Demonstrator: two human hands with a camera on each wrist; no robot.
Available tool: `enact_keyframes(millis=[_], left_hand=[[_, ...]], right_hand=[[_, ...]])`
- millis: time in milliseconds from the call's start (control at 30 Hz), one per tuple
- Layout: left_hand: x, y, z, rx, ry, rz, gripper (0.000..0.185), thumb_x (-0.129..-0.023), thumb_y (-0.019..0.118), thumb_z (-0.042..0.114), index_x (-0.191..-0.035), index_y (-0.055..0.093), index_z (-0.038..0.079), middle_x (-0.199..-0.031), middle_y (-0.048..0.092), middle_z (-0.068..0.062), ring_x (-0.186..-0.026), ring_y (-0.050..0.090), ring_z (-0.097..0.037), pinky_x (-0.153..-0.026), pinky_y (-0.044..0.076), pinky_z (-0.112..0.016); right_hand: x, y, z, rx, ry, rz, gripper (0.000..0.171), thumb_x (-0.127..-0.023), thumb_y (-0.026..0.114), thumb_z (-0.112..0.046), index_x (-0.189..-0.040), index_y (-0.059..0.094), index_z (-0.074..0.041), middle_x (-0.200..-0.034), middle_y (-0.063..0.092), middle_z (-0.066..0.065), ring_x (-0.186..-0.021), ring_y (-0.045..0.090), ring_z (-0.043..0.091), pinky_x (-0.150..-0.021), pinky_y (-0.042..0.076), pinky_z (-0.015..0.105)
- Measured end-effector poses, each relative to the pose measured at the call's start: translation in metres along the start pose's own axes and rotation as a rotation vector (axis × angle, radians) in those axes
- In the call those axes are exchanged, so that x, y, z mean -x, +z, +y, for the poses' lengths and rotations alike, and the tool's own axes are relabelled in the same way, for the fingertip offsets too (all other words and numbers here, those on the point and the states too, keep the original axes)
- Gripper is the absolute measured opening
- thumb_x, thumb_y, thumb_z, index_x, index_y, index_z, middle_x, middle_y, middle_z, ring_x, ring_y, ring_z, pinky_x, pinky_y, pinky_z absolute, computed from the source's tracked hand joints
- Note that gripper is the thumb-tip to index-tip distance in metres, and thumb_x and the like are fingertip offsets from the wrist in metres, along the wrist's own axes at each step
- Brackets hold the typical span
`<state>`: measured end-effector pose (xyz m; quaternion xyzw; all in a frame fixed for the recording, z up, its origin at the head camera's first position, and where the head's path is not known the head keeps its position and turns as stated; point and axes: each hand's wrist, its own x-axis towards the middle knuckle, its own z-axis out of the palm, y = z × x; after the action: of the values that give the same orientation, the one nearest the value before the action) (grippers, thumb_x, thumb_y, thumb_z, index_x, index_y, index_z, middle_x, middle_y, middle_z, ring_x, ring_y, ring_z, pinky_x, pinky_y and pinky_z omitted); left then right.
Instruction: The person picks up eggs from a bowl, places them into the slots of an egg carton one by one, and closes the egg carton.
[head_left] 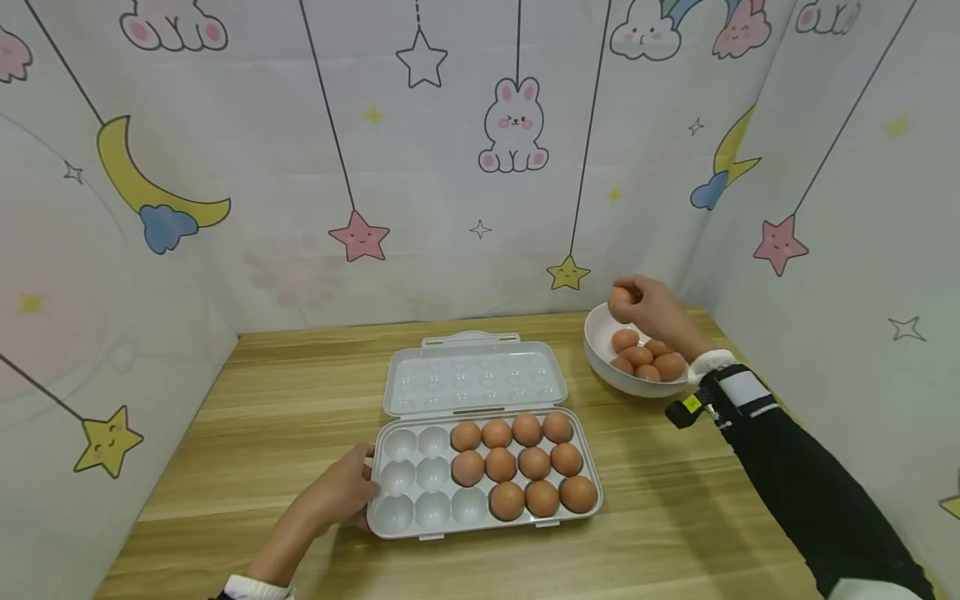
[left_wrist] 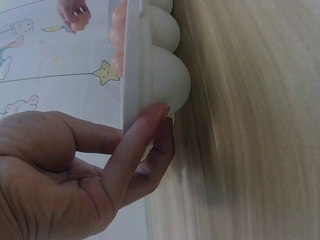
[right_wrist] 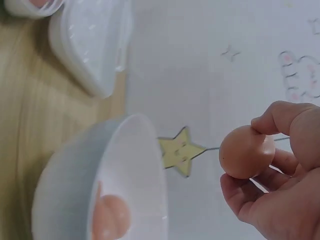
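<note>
Egg [right_wrist: 245, 152] hanging above bowl [head_left: 626, 380], grip of right hand [head_left: 654, 312] pinching its sides. Likely handling light, stiff, fragile; sides wanting gentle, even hold. Left of bowl, left hand [head_left: 341, 492] gripping end of carton [head_left: 398, 477], tabletop [head_left: 300, 379] lying beneath.

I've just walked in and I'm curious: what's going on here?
A person's right hand holds an egg above a white bowl of eggs. The left hand grips the left end of an egg tray, its lid open. Eleven eggs sit in it; seven cups towards the left are empty.
</note>
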<state>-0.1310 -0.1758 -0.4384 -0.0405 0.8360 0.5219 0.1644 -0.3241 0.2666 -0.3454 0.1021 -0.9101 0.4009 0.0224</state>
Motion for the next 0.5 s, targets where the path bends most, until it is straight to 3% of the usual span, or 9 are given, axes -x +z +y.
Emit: enact_keyframes(millis=[300, 500], left_hand=[[-0.001, 0.0, -0.002, 0.015, 0.004, -0.001, 0.051, -0.082, 0.047, -0.015, -0.13, 0.029, -0.014, -0.092, 0.053, -0.024, -0.07, 0.061, -0.028, -0.049, 0.056, -0.041], [-0.002, 0.0, -0.002, 0.01, 0.002, -0.003, 0.051, -0.082, 0.047, -0.015, -0.13, 0.029, -0.014, -0.092, 0.053, -0.024, -0.07, 0.062, -0.028, -0.049, 0.056, -0.041]], right_hand=[[0.035, -0.024, -0.052, -0.124, -0.124, 0.038, 0.048, -0.087, 0.062, -0.019, -0.132, 0.047, -0.008, -0.12, 0.051, 0.009, -0.101, 0.049, 0.021, -0.078, 0.048, 0.025], [0.063, -0.028, -0.086, -0.138, -0.197, 0.037, 0.047, -0.085, 0.068, -0.022, -0.124, 0.048, -0.006, -0.115, 0.053, 0.008, -0.098, 0.054, 0.02, -0.077, 0.05, 0.018]])
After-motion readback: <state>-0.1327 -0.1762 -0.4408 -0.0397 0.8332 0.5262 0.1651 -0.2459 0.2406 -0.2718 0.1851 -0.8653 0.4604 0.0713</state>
